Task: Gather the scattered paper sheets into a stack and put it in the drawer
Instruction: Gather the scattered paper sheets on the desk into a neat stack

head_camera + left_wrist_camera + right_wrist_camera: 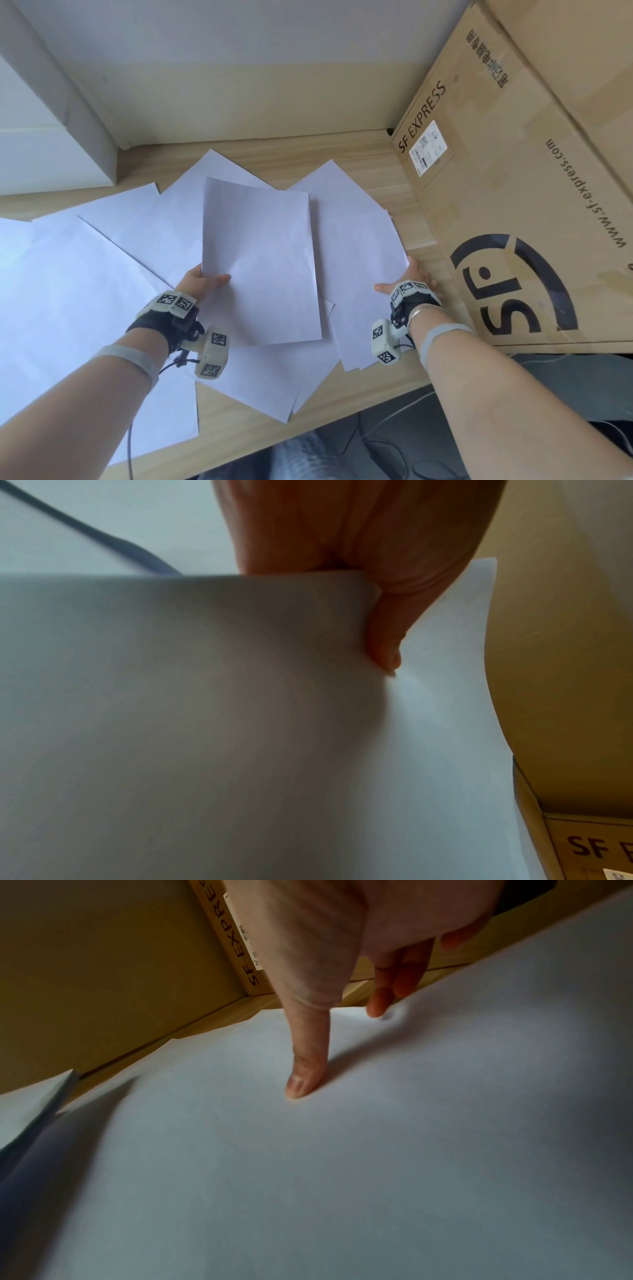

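Note:
Several white paper sheets (68, 291) lie fanned and overlapping on a light wooden desk (342, 401). My left hand (202, 282) pinches one sheet (260, 260) by its left edge and holds it slightly above the others. In the left wrist view its thumb (385, 642) lies on top of that sheet (205, 723), with the fingers hidden beneath. My right hand (409, 277) rests at the right edge of the right-hand sheets (356, 246). Its straight thumb (304, 1069) presses on the top sheet (377, 1150), and its straight fingertips (377, 1007) touch the far edge. No drawer is in view.
A large SF Express cardboard box (513, 205) stands on the desk close against my right hand. A white cabinet (51, 154) stands at the back left, with a beige wall behind. The desk's front edge runs below my forearms.

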### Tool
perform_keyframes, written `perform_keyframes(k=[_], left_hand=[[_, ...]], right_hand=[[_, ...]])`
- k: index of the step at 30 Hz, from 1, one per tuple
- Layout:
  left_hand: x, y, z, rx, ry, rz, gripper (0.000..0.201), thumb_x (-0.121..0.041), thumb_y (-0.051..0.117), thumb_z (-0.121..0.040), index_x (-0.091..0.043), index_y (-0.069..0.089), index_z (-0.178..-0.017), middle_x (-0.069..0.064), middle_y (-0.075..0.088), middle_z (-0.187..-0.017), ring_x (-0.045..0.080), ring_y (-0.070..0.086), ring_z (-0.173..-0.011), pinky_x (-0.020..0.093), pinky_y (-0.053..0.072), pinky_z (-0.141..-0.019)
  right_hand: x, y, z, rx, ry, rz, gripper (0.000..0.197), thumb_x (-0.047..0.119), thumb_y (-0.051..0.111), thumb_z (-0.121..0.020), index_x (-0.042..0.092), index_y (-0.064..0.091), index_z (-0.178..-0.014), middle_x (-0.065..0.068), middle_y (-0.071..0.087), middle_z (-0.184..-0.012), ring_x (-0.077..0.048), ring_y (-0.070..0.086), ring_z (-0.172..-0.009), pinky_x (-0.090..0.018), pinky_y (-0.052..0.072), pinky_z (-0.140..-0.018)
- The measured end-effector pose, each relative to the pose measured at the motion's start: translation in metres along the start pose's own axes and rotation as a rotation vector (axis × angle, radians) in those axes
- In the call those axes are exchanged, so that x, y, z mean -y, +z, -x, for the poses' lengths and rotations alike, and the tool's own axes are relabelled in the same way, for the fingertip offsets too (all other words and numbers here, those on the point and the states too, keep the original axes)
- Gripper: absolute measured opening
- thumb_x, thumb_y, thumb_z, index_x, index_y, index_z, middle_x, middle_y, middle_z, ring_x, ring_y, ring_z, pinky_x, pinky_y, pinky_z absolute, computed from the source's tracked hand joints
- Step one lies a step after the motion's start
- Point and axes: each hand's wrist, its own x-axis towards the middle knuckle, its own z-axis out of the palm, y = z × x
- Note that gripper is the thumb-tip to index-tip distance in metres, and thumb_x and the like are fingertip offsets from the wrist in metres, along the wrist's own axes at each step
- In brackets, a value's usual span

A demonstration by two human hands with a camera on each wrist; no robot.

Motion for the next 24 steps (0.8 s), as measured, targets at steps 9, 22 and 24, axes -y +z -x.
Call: perform_keyframes(k=[9, 22, 24], left_hand=[[0.004, -0.003, 0.006, -0.003, -0.003, 0.033, 0.016, -0.001, 0.053, -0.092, -0.012, 0.056, -0.080, 0.013, 0.055, -0.075, 0.026, 0.053, -0.065, 0.033, 0.046, -0.062], [0.006, -0.002, 0.010, 0.011, 0.008, 0.005, 0.017, -0.001, 0.054, -0.091, -0.014, 0.057, -0.080, 0.013, 0.058, -0.079, 0.027, 0.055, -0.069, 0.036, 0.047, -0.069], [0.007, -0.002, 0.010, 0.003, 0.006, 0.012, 0.017, -0.001, 0.054, -0.091, -0.013, 0.057, -0.079, 0.013, 0.057, -0.077, 0.026, 0.055, -0.068, 0.034, 0.047, -0.066]], right_hand=[[-0.004, 0.000, 0.005, -0.014, 0.026, -0.038, 0.099, 0.042, 0.085, -0.060, 0.023, 0.028, -0.139, -0.010, 0.024, -0.146, -0.036, 0.025, -0.136, -0.053, 0.034, -0.105], [-0.007, -0.003, 0.011, -0.014, 0.039, -0.047, 0.093, 0.040, 0.083, -0.065, 0.021, 0.031, -0.139, -0.009, 0.027, -0.145, -0.034, 0.029, -0.134, -0.053, 0.036, -0.102], [-0.007, -0.003, 0.011, 0.007, 0.022, -0.115, 0.095, 0.034, 0.083, -0.066, 0.021, 0.027, -0.142, -0.010, 0.022, -0.147, -0.036, 0.038, -0.130, -0.052, 0.039, -0.100]])
